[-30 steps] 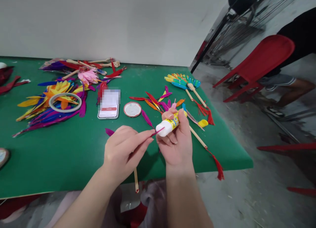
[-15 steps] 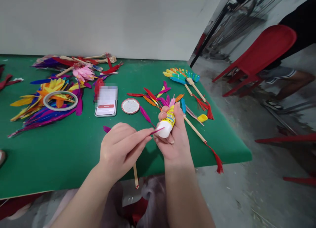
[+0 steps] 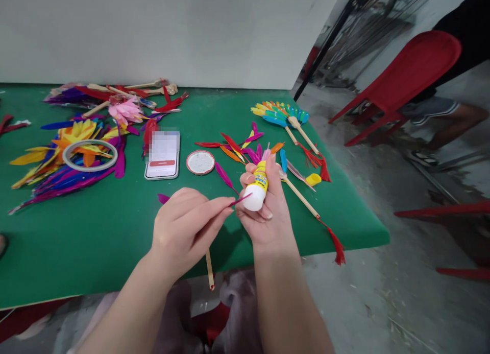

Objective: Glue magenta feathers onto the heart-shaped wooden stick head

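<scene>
Pinched between the thumb and forefinger of my left hand [image 3: 187, 229] is a magenta feather [image 3: 163, 198]. Its thin quill points right, in front of the white end of a yellow and white glue stick [image 3: 254, 193]; whether the two touch is unclear. My right hand [image 3: 270, 216] is closed round the glue stick, which is tilted with its white end toward me. Beneath my left hand a wooden handle [image 3: 210, 272] juts over the table's front edge, its upper part hidden. Behind my right hand lie loose feathers [image 3: 227, 152] and a yellow cap [image 3: 313, 179].
On the green table [image 3: 115, 252] are a phone [image 3: 163, 162], a round lid [image 3: 200, 162], a tape roll [image 3: 90, 165] on a feather pile [image 3: 72, 183], and feather fans [image 3: 281, 114] with tasselled handles. A red chair [image 3: 406, 78] and a person [image 3: 459, 42] are at the right.
Both hands keep their grips and have hardly moved. The quill's end sits slightly further left on the glue stick's white end. The whole view has shifted a little.
</scene>
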`<state>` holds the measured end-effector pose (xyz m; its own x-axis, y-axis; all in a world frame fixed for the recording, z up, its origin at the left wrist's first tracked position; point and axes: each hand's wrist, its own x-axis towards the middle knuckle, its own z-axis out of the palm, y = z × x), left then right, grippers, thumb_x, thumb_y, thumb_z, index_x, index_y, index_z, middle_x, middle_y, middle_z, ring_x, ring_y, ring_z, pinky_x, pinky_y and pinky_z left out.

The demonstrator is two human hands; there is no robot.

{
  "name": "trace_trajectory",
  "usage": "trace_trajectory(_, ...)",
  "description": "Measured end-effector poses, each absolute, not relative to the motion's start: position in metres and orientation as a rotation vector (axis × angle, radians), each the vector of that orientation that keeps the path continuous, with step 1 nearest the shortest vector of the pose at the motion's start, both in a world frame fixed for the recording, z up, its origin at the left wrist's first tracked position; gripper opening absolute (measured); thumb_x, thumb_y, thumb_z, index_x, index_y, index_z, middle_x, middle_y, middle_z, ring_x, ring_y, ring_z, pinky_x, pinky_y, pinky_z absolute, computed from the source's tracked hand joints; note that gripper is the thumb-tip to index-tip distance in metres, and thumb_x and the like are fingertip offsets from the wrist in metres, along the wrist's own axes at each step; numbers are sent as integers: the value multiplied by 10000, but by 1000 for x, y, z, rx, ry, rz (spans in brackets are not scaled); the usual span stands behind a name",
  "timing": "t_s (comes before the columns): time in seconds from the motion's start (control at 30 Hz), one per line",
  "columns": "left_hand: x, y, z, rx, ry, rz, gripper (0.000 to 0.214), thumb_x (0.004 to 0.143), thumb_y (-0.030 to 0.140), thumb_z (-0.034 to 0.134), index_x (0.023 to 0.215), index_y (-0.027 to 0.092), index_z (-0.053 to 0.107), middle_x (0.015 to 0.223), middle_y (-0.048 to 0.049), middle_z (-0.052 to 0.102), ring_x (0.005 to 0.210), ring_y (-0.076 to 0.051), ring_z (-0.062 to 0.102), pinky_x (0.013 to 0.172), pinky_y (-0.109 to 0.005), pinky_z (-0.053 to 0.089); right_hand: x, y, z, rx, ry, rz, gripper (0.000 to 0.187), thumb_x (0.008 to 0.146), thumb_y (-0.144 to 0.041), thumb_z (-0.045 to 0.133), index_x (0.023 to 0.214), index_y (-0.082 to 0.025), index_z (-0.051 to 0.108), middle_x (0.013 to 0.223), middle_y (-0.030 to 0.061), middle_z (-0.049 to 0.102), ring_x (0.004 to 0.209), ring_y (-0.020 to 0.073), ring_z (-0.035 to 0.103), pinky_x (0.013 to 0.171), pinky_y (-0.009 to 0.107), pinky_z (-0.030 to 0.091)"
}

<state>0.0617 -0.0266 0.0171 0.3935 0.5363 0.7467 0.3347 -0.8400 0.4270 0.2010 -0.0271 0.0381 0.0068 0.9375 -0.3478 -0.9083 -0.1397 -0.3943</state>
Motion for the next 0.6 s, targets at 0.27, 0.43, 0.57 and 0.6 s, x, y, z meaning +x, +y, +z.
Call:
trace_trajectory(0.27,62,-30,18,2331,963,1416,98,809,148,567,888,159,624,619,16,612,568,-87,553,563,-211,445,210,-29,33,-356,-56,1677,266,844,-396,493,806,-140,552,657,-17,658,256,-54,361,219,21,220)
trace_trajectory(0.43,67,-31,11,1917,1060,1370,76,860,199,492,908,201,550,537,74,538,455,-51,530,469,-154,438,209,-36,35,-271,-148,1674,221,705,-183,660,920,-186,605,796,-43,682,467,-46,540,346,-34,348)
trace_trajectory(0.57,70,-33,10,1799,966,1333,57,878,210,462,907,218,510,491,93,489,414,-45,500,424,-138,418,200,-34,36,-439,-196,1578,285,609,-307,763,848,-212,640,732,-60,690,410,-23,518,292,10,346)
trace_trajectory(0.6,70,-34,11,1820,970,1347,54,874,208,468,901,218,514,496,91,494,413,-44,498,426,-139,416,198,-33,36,-473,-195,1558,304,585,-336,777,824,-207,643,702,-62,685,398,-20,510,285,20,344)
